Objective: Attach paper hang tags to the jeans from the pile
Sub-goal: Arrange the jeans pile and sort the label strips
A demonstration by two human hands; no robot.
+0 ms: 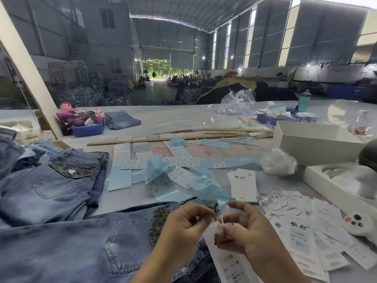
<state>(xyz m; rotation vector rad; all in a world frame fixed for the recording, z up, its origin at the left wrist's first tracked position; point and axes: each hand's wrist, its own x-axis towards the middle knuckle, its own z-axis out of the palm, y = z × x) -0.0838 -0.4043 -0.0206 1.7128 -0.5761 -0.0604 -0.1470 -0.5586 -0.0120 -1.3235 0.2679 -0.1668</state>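
Jeans in work (pixel 85 242): nearest the camera, flat on the surface (pixel 173 117), waistband toward the hands; heavy, limp denim, best gripped at waistband or belt loop.
Jeans pile (pixel 51 180): left, well apart from the loose tags; soft and bulky, likely to drag when pulled.
Open room: bare surface beyond the blue label strips (pixel 191 188); the near right edge is crowded by white boxes (pixel 318 144).
Spare hang tags (pixel 242 186): fanned right of centre; more lie at lower right, beside loose white strings (pixel 279 199).
Hang tag in hand (pixel 226 260): thin, stiff paper, light, easily creased; hold near its top hole.
Left hand (pixel 183 225): fingers curled, pinching the tag's string by the waistband.
Right hand (pixel 248 227): fingertips pinching the string (pixel 220 219) at the tag's top.
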